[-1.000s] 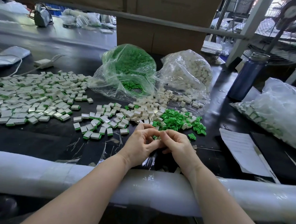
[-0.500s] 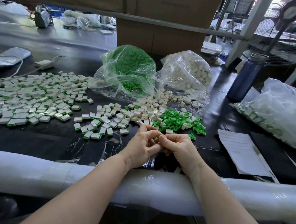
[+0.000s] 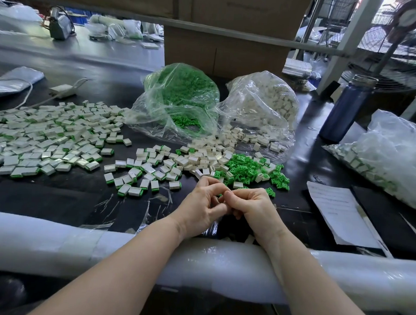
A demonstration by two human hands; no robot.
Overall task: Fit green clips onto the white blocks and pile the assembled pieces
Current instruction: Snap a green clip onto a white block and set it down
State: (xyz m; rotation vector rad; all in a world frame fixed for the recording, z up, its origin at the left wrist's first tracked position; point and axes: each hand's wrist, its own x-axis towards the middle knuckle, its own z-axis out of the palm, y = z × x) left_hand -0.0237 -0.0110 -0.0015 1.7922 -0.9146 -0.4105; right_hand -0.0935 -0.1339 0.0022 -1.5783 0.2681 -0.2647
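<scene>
Now a piece is being worked between both hands at the near edge: the left hand (image 3: 200, 206) and right hand (image 3: 252, 206) are curled fingertip to fingertip, whatever is pinched being hidden. A fitting step is judged; next, release onto the assembled pieces (image 3: 49, 137). Beyond, loose white blocks (image 3: 202, 160) and green clips (image 3: 246, 167) are waiting.

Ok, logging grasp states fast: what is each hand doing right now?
Left hand: fingers curled, pinching a small piece that is mostly hidden.
Right hand: fingers curled against the same spot; what it holds cannot be told.
</scene>
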